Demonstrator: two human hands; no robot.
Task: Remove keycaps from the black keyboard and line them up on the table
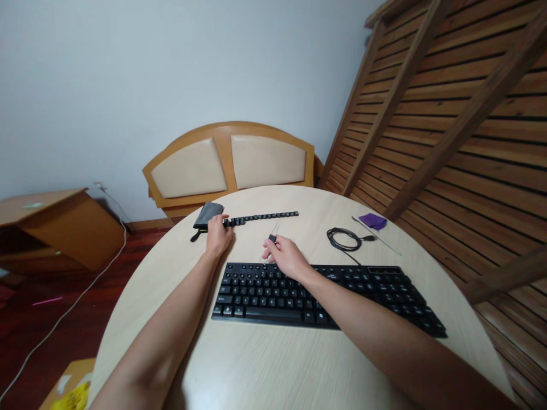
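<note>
A black keyboard [273, 299] lies flat on the round table, several of its keys in place. Above its upper edge, my right hand [285, 254] is closed on a wire keycap puller [272, 238] with a black middle piece and thin wire loops at both ends. My left hand [219, 236] is at the left end of a row of loose black keycaps [269, 216], its fingertips pinched at the end keycap [226, 222]. Just behind that hand lies a dark grey pouch [209, 213], with a black-handled item [195, 235] partly hidden beside it.
The keyboard's coiled cable [344, 240] lies behind its right half. Further right are a purple cloth [373, 221] and a thin rod [380, 237]. A headboard [228, 156] stands beyond the pale table [256, 364]; a slatted wooden panel [453, 119] leans at right.
</note>
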